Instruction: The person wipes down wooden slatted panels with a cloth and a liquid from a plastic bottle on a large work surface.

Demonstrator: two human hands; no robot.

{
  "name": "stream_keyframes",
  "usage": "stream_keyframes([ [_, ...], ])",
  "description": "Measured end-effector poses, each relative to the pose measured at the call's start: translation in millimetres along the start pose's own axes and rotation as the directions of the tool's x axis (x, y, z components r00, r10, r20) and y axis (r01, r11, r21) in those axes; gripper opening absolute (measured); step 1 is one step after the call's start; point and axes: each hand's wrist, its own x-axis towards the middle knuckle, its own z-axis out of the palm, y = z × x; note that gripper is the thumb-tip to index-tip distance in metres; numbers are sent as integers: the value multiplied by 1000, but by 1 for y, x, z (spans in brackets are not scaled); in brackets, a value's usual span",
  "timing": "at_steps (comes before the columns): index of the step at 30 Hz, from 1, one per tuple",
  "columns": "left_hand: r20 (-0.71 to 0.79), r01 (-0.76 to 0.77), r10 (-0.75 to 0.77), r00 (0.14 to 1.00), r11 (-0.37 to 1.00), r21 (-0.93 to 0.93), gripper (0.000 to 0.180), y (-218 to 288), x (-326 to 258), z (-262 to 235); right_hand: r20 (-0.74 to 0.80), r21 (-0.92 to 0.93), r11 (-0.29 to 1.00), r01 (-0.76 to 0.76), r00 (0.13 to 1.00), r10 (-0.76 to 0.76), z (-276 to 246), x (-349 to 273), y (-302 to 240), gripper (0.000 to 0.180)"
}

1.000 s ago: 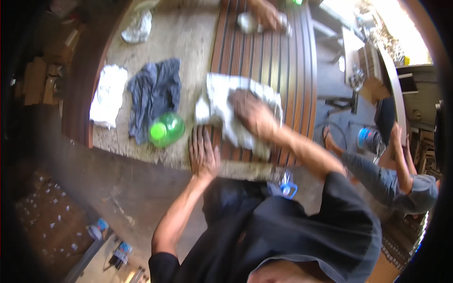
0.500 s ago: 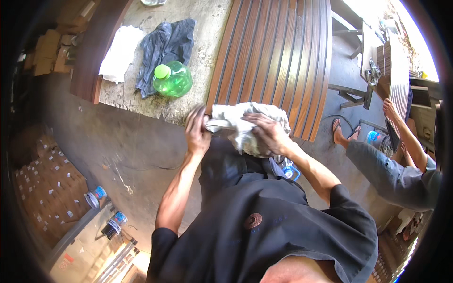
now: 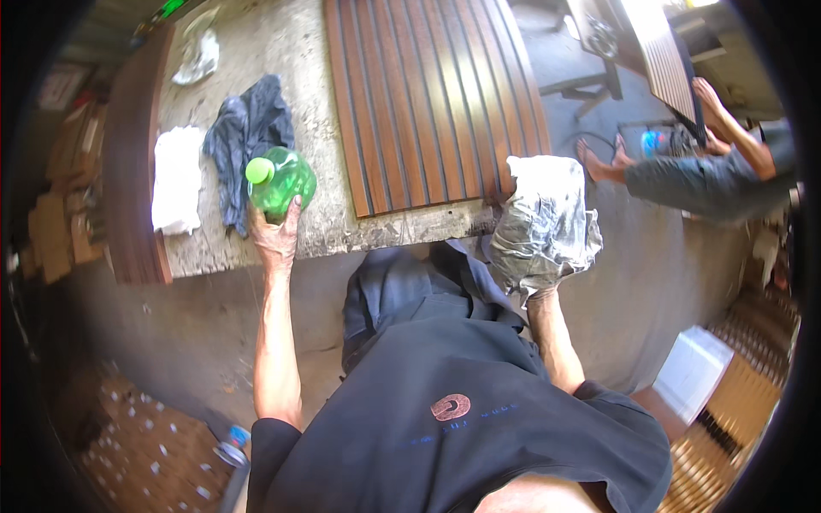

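My left hand (image 3: 274,241) is closed round a green see-through plastic bottle (image 3: 289,186) with a light green cap, at the near left part of the worktable. A crumpled whitish cloth (image 3: 547,224) drapes over my right hand (image 3: 542,295), which grips it from below; most of its fingers are hidden. The cloth hangs at the near right corner of a brown slatted wood panel (image 3: 428,103) with dark grooves. Just behind the bottle lies a dark grey cloth (image 3: 248,120), and left of that a folded white cloth (image 3: 178,179).
The worktable (image 3: 312,231) has a worn, stained top. A dark brown board (image 3: 135,171) lines its left side, and a clear plastic bag (image 3: 201,56) lies farther back. At right another person (image 3: 701,179) works at a striped panel. Cartons (image 3: 701,368) stand at the lower right.
My left hand has let go of the whitish cloth and taken hold of the green bottle. My right hand has moved right with the cloth, off the panel's front edge. The view has shifted.
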Motion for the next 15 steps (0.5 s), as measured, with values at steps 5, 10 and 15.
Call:
stream_keyframes([
  [5,68,-83,92,993,987,-136,50,-3,25,7,-109,-133,978,161,978,-176,6,-52,17,46],
  [10,415,-438,384,825,898,40,44,42,40,-18,-196,-305,922,237,932,-304,-1,-99,25,49],
  [15,790,-500,261,555,863,66,48,92,46,-14,-241,-449,856,256,888,-392,-6,-132,32,52],
])
